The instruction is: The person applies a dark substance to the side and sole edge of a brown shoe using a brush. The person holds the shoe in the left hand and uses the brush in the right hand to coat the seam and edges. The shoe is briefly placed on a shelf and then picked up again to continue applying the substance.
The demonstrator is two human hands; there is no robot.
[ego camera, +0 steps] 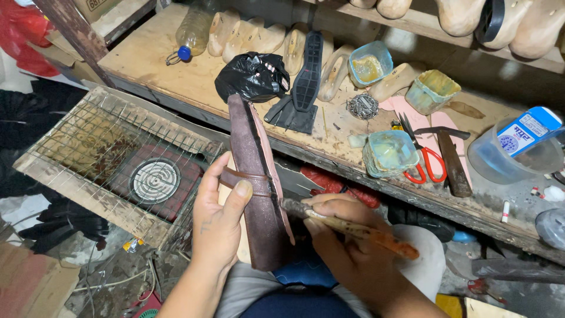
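Observation:
My left hand [220,218] grips a long brown sandal piece [253,176] with a thin strap and a pink inner layer, held upright over my lap. The thumb presses on the strap. My right hand [347,247] holds a wooden-handled brush [365,231] stained orange, its tip touching the right edge of the sandal piece. Both hands are low in the middle of the head view.
A wooden bench [176,70] carries a black plastic bag [252,75], black soles [306,76], wooden shoe lasts [247,35], glue tubs [389,152], red scissors [425,159], a hammer [453,162], a nail pile [362,107] and a bottle [191,32]. A wire-grilled heater box [126,156] stands at left.

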